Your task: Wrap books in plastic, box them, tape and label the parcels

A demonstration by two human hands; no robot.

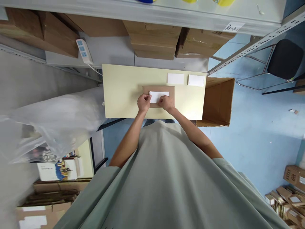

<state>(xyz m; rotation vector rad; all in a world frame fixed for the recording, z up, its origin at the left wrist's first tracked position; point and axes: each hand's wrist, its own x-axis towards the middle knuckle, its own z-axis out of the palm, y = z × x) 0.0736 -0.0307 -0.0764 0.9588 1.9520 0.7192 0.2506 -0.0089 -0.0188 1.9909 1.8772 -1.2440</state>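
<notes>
A brown cardboard package [158,88] lies flat on the pale yellow table in front of me. On top of it is a white rectangular label [159,94]. My left hand [144,102] pinches the label's left end between thumb and fingertips. The fingers of my right hand [166,102] are curled together and pressed at the label's lower right edge; the fingertips are partly hidden. Farther back on the table lie a single white label [175,78] and a stack of white labels [195,80].
The table [124,92] stands below a metal shelf holding cardboard boxes [154,38] and a white power strip [84,51]. An open carton [218,101] adjoins its right end. Clear plastic sheeting [71,111] hangs at left. A black chair [285,58] stands far right.
</notes>
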